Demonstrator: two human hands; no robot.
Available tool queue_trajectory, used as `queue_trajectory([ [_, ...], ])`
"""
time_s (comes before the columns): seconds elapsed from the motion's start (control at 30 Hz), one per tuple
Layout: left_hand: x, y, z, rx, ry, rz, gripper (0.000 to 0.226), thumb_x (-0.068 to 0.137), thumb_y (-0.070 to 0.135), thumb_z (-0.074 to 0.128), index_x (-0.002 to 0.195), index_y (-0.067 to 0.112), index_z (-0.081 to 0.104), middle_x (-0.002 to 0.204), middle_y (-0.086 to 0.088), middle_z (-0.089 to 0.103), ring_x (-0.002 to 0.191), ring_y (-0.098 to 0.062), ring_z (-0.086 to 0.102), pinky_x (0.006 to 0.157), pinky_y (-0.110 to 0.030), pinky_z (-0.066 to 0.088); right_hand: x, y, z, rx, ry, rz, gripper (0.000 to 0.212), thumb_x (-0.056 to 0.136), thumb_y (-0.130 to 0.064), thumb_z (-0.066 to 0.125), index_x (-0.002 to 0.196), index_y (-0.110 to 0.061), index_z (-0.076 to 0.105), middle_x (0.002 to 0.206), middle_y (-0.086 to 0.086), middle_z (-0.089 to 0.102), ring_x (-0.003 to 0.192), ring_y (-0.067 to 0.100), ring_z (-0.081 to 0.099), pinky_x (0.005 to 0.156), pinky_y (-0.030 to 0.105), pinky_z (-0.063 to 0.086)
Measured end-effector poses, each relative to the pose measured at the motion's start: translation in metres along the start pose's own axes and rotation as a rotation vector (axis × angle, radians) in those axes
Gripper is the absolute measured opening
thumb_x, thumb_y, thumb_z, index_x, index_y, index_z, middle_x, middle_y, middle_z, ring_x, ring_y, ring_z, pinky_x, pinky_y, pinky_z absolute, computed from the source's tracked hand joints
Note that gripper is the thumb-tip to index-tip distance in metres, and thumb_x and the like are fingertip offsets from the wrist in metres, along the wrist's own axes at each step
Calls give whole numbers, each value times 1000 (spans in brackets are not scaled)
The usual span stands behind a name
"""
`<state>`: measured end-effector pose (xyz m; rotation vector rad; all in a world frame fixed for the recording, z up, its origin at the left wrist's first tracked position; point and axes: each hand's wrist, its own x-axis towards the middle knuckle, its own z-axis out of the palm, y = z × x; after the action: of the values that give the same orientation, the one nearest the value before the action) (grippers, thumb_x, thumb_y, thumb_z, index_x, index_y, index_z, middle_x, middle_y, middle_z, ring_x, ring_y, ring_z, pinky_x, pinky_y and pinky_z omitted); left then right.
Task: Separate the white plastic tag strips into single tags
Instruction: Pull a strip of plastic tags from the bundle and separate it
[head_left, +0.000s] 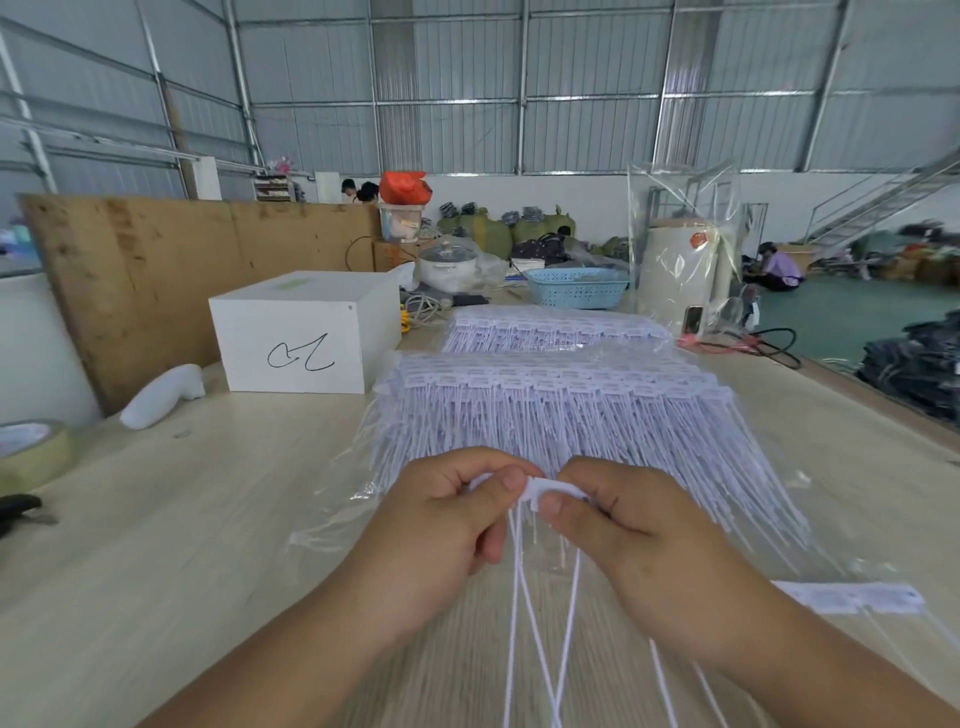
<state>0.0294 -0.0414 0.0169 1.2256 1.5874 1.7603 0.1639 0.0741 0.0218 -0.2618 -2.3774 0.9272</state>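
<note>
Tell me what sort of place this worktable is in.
Probably a garment warehouse or packing workshop: corrugated metal walls, stuffed green sacks and dark clothing piles on the floor, and big stacks of white plastic tag strips on the wooden table.

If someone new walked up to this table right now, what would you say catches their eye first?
First, the two hands at the near edge: the left hand and right hand pinch a short strip of white tags between them, its thin tails hanging toward the viewer. Just behind lies a big pile of tag strips on clear plastic. To the left stands a white box with a black scribble on its front.
</note>
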Motion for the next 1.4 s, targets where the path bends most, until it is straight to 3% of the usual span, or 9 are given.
queue_trajectory([
  [0.17, 2, 3, -3, -246, 192, -104, 22, 92, 18, 57, 83, 15, 77, 46, -2, 41, 35, -9, 31, 37, -16, 26, 6, -4, -5, 122, 306, -21, 31, 86, -48, 47, 63, -27, 43, 49, -12, 38, 46, 3, 34, 46, 19, 28],
  [0.37, -2, 9, -4, -34, -108, -81, 26, 90, 29, 52, 91, 19, 76, 43, -3, 46, 36, -11, 34, 38, -15, 26, -3, 6, -8, 59, -101, -68, 14, 92, -52, 50, 101, -42, 46, 60, -5, 50, 50, 3, 40, 50, 23, 33],
  [0.57, -6, 9, -6, 21, -224, -55, 22, 88, 34, 54, 95, 30, 75, 46, -1, 49, 42, -12, 37, 42, -17, 30, -2, 10, -5, -91, -191, -81, 46, 91, -64, 40, 131, -50, 23, 90, 0, 69, 77, 7, 62, 77, 32, 49],
  [0.73, -5, 4, -6, 193, -250, -12, 20, 82, 47, 58, 90, 34, 71, 46, 8, 47, 43, -8, 38, 45, -16, 30, -3, 6, -2, -124, -231, -102, 61, 87, -66, 40, 141, -43, 23, 86, -18, 67, 63, 2, 57, 63, 18, 43],
  [0.83, -2, 6, -9, 139, -189, -11, 18, 87, 39, 61, 78, 26, 70, 42, 6, 45, 38, -5, 35, 42, -14, 30, -1, 5, -5, -82, -212, -87, 56, 88, -65, 48, 136, -40, 37, 77, -10, 64, 62, 2, 53, 62, 21, 39],
  [0.93, 0, 13, -15, 60, -88, -11, 18, 82, 36, 62, 72, 24, 71, 41, 3, 43, 36, -6, 32, 40, -13, 29, 0, 4, -18, -64, -255, -47, 35, 90, -58, 52, 101, -27, 61, 67, 6, 56, 56, 13, 50, 56, 35, 39],
  [1.0, -1, 16, -19, 81, -94, -15, 19, 78, 38, 63, 74, 21, 71, 41, 3, 42, 36, -6, 32, 41, -13, 29, -2, 6, -22, -6, -270, -4, 30, 92, -48, 56, 80, -20, 59, 63, 4, 55, 55, 15, 49, 55, 34, 39],
  [1.17, -4, 15, -14, 172, -95, 10, 15, 73, 40, 68, 72, 25, 70, 40, 10, 40, 35, -2, 34, 40, -11, 29, -3, 7, -21, 80, -267, 21, 28, 92, -36, 63, 69, -23, 55, 55, -12, 41, 50, 5, 37, 48, 18, 29],
  [1.4, 3, 8, -5, 1, 112, -25, 14, 71, 36, 65, 63, 24, 65, 40, 3, 38, 35, -9, 28, 39, -14, 26, 1, 2, -5, 115, 22, 72, 32, 92, -29, 64, 65, -16, 54, 46, -10, 36, 43, 4, 33, 44, 20, 26],
])
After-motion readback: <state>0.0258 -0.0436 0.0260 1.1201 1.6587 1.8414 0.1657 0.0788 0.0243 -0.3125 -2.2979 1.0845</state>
